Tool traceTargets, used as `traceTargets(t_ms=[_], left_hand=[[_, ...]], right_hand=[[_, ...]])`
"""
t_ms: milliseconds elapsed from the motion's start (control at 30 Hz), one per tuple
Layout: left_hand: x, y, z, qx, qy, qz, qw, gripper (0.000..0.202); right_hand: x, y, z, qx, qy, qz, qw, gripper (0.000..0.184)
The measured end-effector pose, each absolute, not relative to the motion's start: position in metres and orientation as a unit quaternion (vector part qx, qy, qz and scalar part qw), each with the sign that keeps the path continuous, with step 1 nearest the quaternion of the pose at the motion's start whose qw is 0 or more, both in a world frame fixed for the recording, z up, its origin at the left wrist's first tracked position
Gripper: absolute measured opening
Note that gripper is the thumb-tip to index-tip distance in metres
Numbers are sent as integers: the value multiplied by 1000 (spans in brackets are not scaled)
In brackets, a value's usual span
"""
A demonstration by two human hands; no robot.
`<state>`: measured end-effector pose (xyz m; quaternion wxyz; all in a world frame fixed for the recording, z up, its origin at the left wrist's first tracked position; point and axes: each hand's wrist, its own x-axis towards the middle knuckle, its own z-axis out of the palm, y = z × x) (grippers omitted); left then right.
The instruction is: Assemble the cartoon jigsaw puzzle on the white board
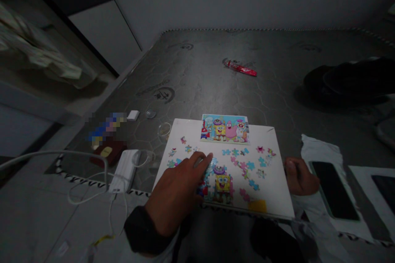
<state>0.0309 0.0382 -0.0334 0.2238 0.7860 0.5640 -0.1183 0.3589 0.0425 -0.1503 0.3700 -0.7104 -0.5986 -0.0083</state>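
Note:
A white board [191,131] lies on a dark mattress [216,78] in front of me. On it sits a partly joined cartoon jigsaw [220,183], with several loose pink and blue pieces [247,164] scattered around. A reference picture card [225,128] lies at the board's far edge. My left hand [179,191] rests on the puzzle's left side, its fingers stretched flat over the pieces. My right hand [298,176] is curled at the board's right edge; whether it holds a piece is hidden.
A phone [333,189] lies on white paper [317,150] to the right. A red wrapper [240,68] lies farther back. A dark garment [348,80] is at right. White charger and cables [125,170], small lids and a dark box [108,152] sit at left.

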Motion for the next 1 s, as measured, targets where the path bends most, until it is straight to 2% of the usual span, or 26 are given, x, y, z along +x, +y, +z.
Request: traceTargets(t_ms=[433,1000], left_hand=[[30,38,-36,795,561,-96,212,110],[31,36,-33,801,554,-91,211,101]], right_hand=[[358,40,-147,-722,-593,3,356,39],[361,42,-150,-711,-596,19,371,39]])
